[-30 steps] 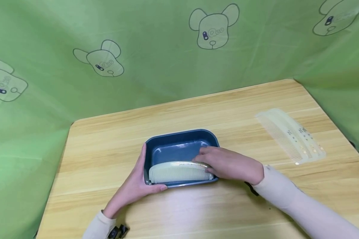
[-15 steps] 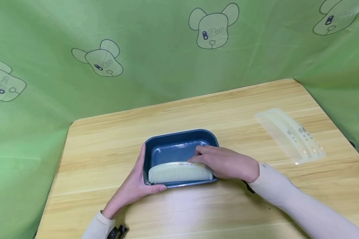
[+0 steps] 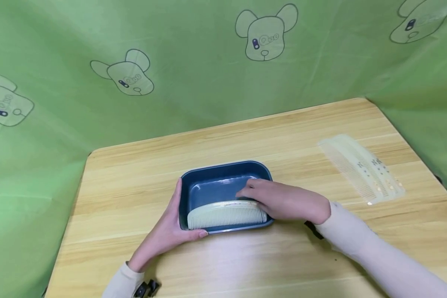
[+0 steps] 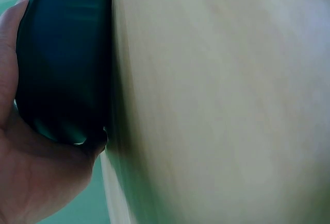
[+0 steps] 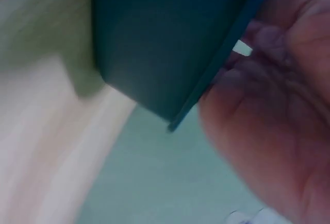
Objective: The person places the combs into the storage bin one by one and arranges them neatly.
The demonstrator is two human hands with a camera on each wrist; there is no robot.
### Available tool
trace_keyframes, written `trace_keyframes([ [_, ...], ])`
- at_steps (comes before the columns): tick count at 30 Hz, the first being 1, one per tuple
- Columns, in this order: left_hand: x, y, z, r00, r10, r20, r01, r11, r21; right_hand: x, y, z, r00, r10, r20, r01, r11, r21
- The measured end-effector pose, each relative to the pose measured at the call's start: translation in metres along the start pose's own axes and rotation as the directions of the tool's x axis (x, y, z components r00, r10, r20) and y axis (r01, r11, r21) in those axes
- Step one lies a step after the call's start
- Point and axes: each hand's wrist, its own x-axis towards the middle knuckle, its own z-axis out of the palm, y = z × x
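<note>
Where 1 comb [image 3: 225,214] lies left-to-right inside the tray [image 3: 212,193], by its near wall, we find the right hand [image 3: 277,200] nearer, over the comb's right end, grip unclear; the left hand [image 3: 170,229] clasps the tray's left end

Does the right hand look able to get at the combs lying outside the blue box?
Likely yes. The right hand is at the box, but the outside combs lie on the table to its right, uncovered, with nothing seen standing between.
</note>
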Motion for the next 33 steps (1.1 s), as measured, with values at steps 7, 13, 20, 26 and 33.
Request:
trace_keyframes([
  [7, 0.000, -0.001, 0.000, 1.000, -0.002, 0.005, 0.002, 1.000, 0.010, -0.017, 0.011, -0.004, 0.999, 0.050, 0.002, -0.050, 0.981, 0.187],
  [13, 0.000, 0.000, 0.000, 1.000, -0.009, 0.007, 0.009, 1.000, 0.014, -0.034, 0.013, -0.004, 0.989, 0.120, -0.091, -0.089, 0.955, 0.283],
  [20, 0.000, 0.001, 0.000, 1.000, -0.015, 0.002, 0.015, 1.000, 0.021, -0.048, 0.014, -0.005, 0.961, 0.175, -0.213, -0.109, 0.951, 0.288],
  [26, 0.002, 0.000, 0.001, 1.000, 0.006, -0.001, -0.006, 1.000, 0.013, -0.064, 0.016, -0.006, 0.914, 0.246, -0.323, -0.157, 0.948, 0.278],
  [33, 0.000, 0.000, 0.000, 1.000, -0.001, 0.002, 0.001, 1.000, 0.009, -0.085, 0.018, -0.003, 0.816, 0.379, -0.437, -0.293, 0.922, 0.252],
])
